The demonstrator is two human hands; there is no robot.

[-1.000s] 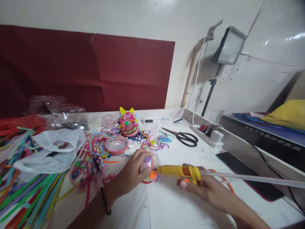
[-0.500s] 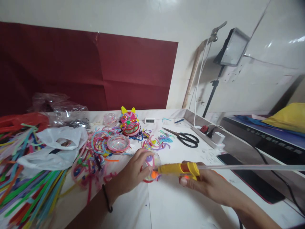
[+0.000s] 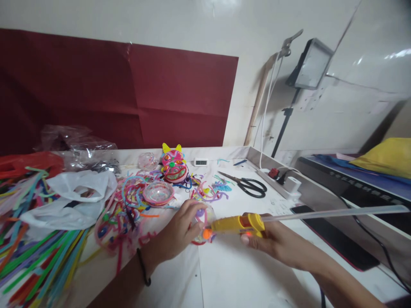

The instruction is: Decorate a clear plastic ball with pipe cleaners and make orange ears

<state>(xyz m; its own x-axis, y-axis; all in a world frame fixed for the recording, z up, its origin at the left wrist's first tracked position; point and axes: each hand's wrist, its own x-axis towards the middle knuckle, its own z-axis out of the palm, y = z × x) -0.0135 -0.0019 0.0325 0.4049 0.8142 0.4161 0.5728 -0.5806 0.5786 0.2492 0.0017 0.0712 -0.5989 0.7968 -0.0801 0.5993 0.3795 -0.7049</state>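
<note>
A yellow hot glue gun [image 3: 236, 224] with an orange nozzle end and a long clear glue stick [image 3: 334, 213] at its back is gripped by my right hand [image 3: 268, 239]. Its tip meets a clear round plastic piece [image 3: 210, 212] trimmed with pink and purple pipe cleaners. My left hand [image 3: 180, 229] grips that piece from the left, thumb close to the nozzle; its fingers cover much of the piece. Beyond it stand a clear dish with a pink rim [image 3: 158, 193] and a colourful animal-head ornament [image 3: 174, 163] with yellow ears.
Black-handled scissors [image 3: 247, 185] lie behind the glue gun. Bundled pipe cleaners [image 3: 48, 261] and a white plastic bag [image 3: 80, 201] fill the left side. A power strip [image 3: 279, 184], a dark phone-like slab [image 3: 337, 239] and a small digital clock [image 3: 201, 162] are also there.
The glue gun has tilted, its rear end and glue stick now raised and shifted slightly left. My left hand keeps its hold on the plastic piece.
</note>
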